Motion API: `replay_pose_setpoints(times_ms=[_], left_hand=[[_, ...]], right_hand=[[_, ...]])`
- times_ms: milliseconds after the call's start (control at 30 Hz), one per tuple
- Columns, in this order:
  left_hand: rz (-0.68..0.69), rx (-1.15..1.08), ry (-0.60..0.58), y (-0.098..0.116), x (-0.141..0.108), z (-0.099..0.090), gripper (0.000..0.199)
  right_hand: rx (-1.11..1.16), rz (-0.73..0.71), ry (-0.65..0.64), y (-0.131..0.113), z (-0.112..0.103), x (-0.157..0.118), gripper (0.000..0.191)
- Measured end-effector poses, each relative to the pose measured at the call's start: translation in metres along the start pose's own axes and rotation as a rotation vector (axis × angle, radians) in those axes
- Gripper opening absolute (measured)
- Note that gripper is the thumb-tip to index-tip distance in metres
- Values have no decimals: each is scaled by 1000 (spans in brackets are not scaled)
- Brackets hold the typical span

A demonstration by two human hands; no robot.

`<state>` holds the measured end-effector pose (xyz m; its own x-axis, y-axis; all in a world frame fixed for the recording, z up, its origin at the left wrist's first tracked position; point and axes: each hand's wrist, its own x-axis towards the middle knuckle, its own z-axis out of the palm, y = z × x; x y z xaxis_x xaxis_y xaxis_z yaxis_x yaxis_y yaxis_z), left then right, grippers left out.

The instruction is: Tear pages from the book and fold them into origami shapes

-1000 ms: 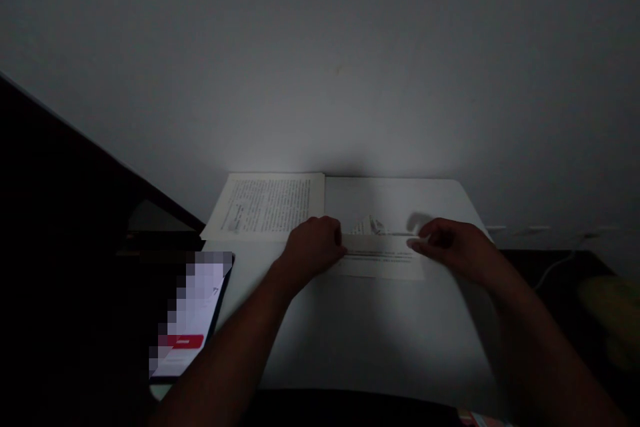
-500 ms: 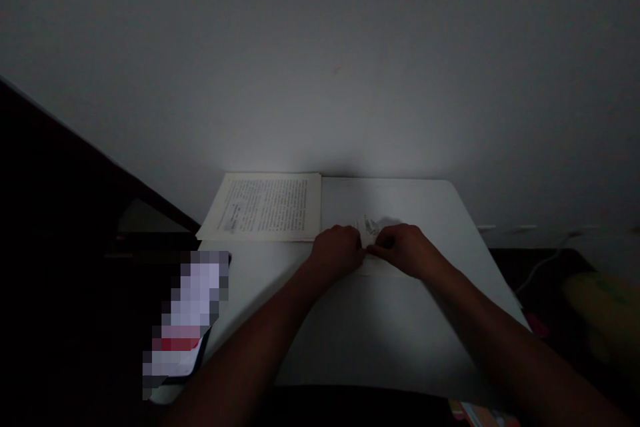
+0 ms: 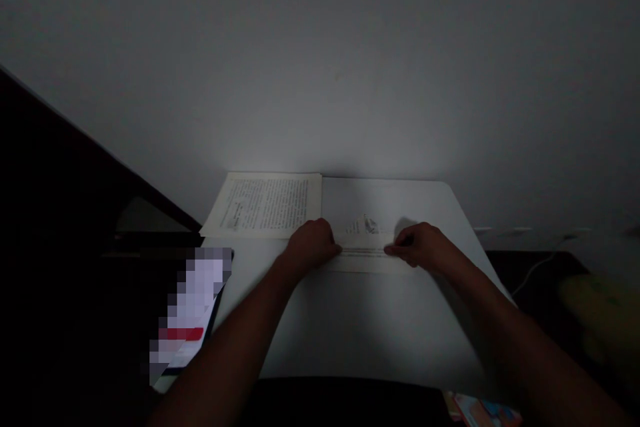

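Observation:
A folded sheet of printed paper (image 3: 363,263) lies on the white table (image 3: 360,327), with a strip of text along its near part and a pointed piece with a grey picture standing beyond it. My left hand (image 3: 313,243) is closed at the sheet's left side, its thumb on the fold. On the right side, my right hand (image 3: 417,245) has thumb and forefinger pinched together at the paper's edge. A gap between the two hands leaves the middle of the sheet visible. Part of each end of the paper is hidden under the fingers.
A stack of printed pages (image 3: 270,203) lies at the table's back left, against the wall (image 3: 320,80). A phone-like device with a lit, blurred screen (image 3: 195,307) rests at the left edge. At right hangs a white cable (image 3: 537,271). Colourful printed items (image 3: 483,410) show below the front edge.
My hands have moved apart along the paper, left hand to the left and right hand slightly to the right. More of the folded sheet and its text shows between them.

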<state>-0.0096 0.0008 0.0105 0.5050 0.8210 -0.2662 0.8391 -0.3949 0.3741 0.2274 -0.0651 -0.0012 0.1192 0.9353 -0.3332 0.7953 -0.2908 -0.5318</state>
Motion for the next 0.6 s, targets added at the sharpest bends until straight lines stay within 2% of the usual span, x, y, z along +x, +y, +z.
replay_pose_setpoints(times_ms=[100,300,400,467,533,600], left_hand=[[-58,-32,-27,-7,-8,-7,23],[-130,-127,-19,-19,-20,-14,21],[-127,-112,12,-23,-19,-11,19],[-118,-68,64,-22,-19,-9,16],[-80,-22,131,-17,-20,-7,15],[-17,3,201,-8,-20,-7,15]], right_hand=[[31,31,-17,16,-9,-1,33],[140,-6,-41,44,-18,1,35],[225,12,-15,42,-18,0,32],[268,10,-28,35,-17,0,36],[285,-13,-50,28,-16,1,40],[255,-57,-45,22,-18,3,34]])
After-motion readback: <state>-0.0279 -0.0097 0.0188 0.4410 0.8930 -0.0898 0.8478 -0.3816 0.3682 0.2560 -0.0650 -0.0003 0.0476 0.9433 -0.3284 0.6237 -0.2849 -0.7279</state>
